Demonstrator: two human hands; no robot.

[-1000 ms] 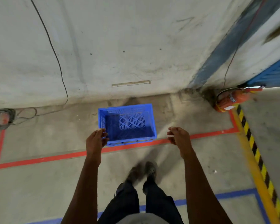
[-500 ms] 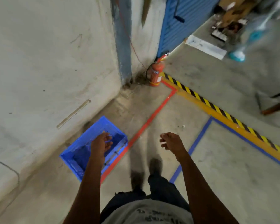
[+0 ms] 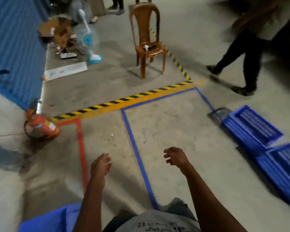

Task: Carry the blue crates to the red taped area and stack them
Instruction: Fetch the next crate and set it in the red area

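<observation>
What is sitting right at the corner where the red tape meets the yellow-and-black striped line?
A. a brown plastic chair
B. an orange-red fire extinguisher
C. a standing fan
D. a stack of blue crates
B: the orange-red fire extinguisher lies on the floor beside the red tape corner.

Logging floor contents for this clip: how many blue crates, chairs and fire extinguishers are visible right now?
Blue crates: 3, two on the right and one at the bottom left edge
Chairs: 1
Fire extinguishers: 1
Total: 5
</observation>
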